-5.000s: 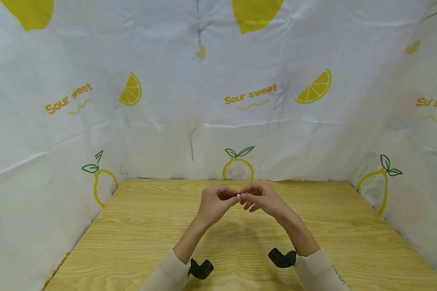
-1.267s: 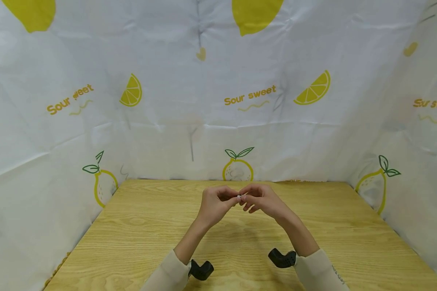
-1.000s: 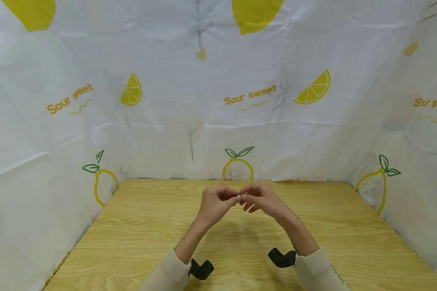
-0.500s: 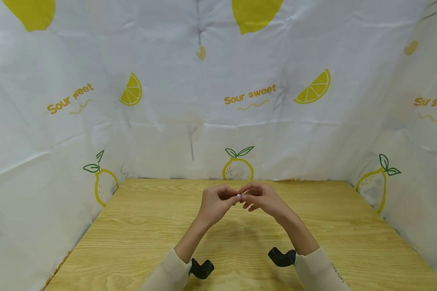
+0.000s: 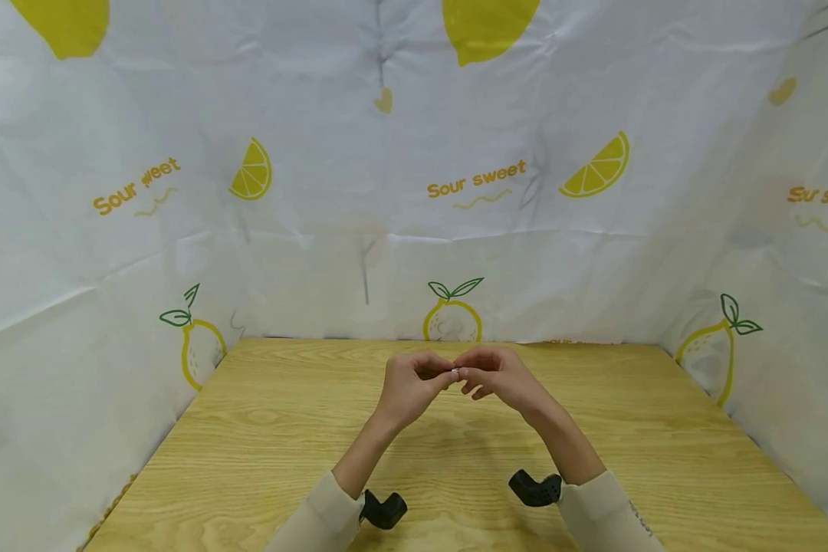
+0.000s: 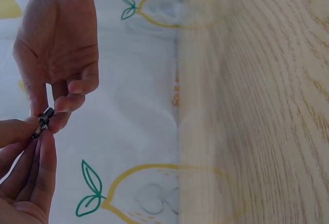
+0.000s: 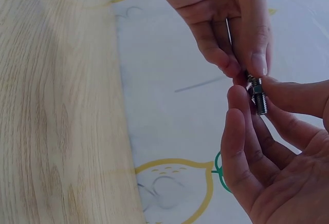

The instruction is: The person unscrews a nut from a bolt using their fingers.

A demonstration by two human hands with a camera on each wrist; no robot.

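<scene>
A small dark metal bolt with a nut on its thread is held up in the air between both hands. In the head view the left hand pinches one end of the bolt between thumb and fingertips. My right hand meets it from the other side, thumb and index finger at the nut, the other fingers loosely bent. The threaded end of the bolt sticks out past the fingers in the left wrist view. Fingertips cover the bolt's other end.
The hands are above a wooden table. White cloth with printed lemons hangs behind it and along both sides. Black wrist devices sit at the cuffs of the light sleeves.
Both hands keep nearly the same place and grip. Only small finger shifts and a changing glint on the metal show at the fingertips. The head view shifts very slightly.
</scene>
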